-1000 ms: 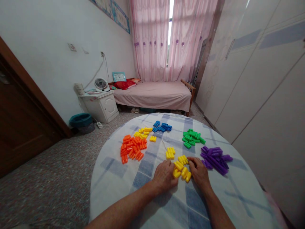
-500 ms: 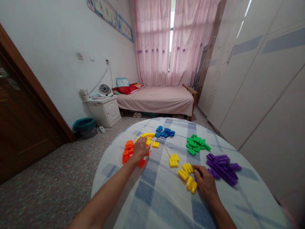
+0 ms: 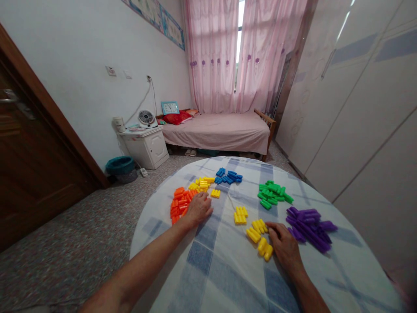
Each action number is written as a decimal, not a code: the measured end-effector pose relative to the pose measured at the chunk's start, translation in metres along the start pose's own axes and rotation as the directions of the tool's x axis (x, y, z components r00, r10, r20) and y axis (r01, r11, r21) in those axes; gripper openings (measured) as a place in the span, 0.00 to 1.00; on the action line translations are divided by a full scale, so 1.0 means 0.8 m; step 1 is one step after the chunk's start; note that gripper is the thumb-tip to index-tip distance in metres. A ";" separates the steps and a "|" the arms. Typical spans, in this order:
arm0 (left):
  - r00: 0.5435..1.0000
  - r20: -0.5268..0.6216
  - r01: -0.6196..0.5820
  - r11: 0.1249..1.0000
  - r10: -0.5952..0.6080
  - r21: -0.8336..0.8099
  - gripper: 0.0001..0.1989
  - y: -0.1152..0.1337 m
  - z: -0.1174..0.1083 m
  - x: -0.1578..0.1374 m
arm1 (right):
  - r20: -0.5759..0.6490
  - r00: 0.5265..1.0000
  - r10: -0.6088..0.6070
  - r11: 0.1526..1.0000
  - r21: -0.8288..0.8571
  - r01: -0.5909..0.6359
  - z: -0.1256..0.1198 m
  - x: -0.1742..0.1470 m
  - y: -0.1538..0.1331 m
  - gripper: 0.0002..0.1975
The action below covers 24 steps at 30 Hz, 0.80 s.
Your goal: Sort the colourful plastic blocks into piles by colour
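Observation:
My left hand [image 3: 199, 209] is over the right edge of a pile of orange plastic blocks [image 3: 178, 206], its fingers curled down; what they hold, if anything, is hidden. Just beyond its fingertips lie a yellow block pile [image 3: 201, 184] and a separate yellow piece [image 3: 215, 194]. At the right, my right hand [image 3: 286, 245] rests on the tablecloth, thumb and forefinger closed at the end of a yellow block [image 3: 259, 226]. Two more yellow pieces, one farther left [image 3: 253, 235] and one nearer me [image 3: 265, 249], lie beside it. Another yellow group [image 3: 240, 215] sits near the middle.
Blue blocks [image 3: 228, 177] lie at the far side of the round table [image 3: 228, 278], green blocks [image 3: 273, 194] at the far right. Purple blocks [image 3: 309, 228] form a heap right of my right hand. Beyond stand a bed [image 3: 218, 130] and a white cabinet [image 3: 146, 148].
My left hand has drawn back from the yellow pile, slightly toward me and to the right. My right hand stays by the same yellow block. The whole view has shifted a little.

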<state>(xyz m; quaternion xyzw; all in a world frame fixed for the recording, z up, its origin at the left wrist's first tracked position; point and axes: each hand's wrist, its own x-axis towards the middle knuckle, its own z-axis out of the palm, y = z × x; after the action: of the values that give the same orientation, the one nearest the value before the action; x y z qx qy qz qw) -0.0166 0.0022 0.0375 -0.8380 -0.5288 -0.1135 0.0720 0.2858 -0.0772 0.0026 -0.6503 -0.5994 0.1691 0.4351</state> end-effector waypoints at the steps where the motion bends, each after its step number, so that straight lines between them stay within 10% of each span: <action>1: 1.000 0.002 -0.006 0.999 0.006 0.042 0.11 0.002 0.001 -0.003 | 0.000 1.000 0.001 1.000 -0.004 -0.001 0.000 0.000 -0.001 0.18; 11: 0.997 0.076 -0.012 0.990 0.001 0.144 0.10 0.008 -0.002 -0.025 | 0.025 0.999 -0.033 0.999 -0.034 0.034 0.001 0.002 0.011 0.19; 17: 0.989 -0.104 0.116 0.989 -0.107 0.090 0.16 -0.018 -0.019 -0.022 | 0.022 0.999 -0.033 0.999 -0.034 0.034 0.001 0.001 0.012 0.20; 24: 0.935 0.110 0.332 0.941 -0.337 0.061 0.19 -0.054 -0.019 0.009 | 0.031 0.999 -0.032 0.999 -0.038 0.033 0.001 0.002 0.014 0.19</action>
<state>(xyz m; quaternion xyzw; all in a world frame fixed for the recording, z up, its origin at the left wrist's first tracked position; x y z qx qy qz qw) -0.0540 0.0234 0.0539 -0.7395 -0.6692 -0.0631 0.0374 0.2928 -0.0743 -0.0061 -0.6460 -0.6196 0.1605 0.4160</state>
